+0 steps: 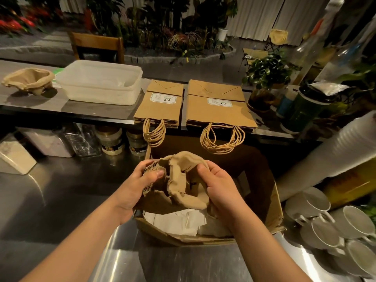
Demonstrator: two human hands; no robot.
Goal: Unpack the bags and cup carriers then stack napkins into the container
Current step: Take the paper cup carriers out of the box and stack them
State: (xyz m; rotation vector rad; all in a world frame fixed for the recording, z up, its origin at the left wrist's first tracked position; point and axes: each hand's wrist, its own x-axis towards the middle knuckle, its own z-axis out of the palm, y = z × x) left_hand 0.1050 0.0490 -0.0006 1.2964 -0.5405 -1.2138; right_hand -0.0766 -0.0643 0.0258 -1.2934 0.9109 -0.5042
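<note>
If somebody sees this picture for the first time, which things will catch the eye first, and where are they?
First, the two hands in the centre: the left hand and the right hand both grip a crumpled brown pulp cup carrier above an open cardboard box holding white napkins. Behind them, two stacks of flat brown paper bags lie on the raised counter, handles hanging over its edge. Left of the bags stands a translucent plastic container.

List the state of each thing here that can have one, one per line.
Left hand: grips burlap carrier's left edge.
Right hand: grips its right edge.
Burlap carrier: held over cardboard box, crumpled.
Cardboard box: open, white napkins inside.
Plastic container: lidless.
Paper bags: flat, stacked.
Second carrier: on shelf.
</note>
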